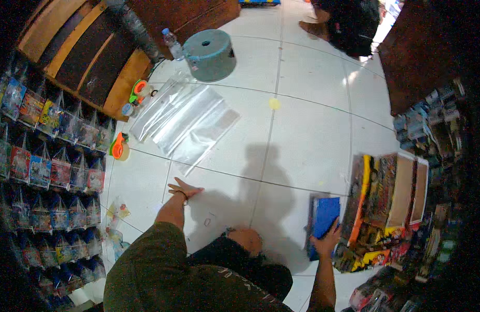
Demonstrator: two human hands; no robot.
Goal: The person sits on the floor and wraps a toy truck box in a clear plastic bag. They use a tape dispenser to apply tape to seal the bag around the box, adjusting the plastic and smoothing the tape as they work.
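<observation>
My left hand [185, 189] is stretched out over the white tiled floor with its fingers spread, holding nothing. Just beyond it lie several clear plastic bags [190, 125], spread in an overlapping pile. Over on the right, my right hand [328, 240] grips the right side of a flat blue rectangular pack [325, 216], which has dark edges. Part of the pack is covered by the hand. Right beside that hand stand toy boxes [380, 192] in yellow, black and brown.
Tape dispensers [120, 148] in orange and green sit near the left shelf. Farther off are a round grey-green stool [210, 54] and a water bottle [172, 44]. Small hanging packets [40, 169] line the left side. Another person [349, 26] is at the far right.
</observation>
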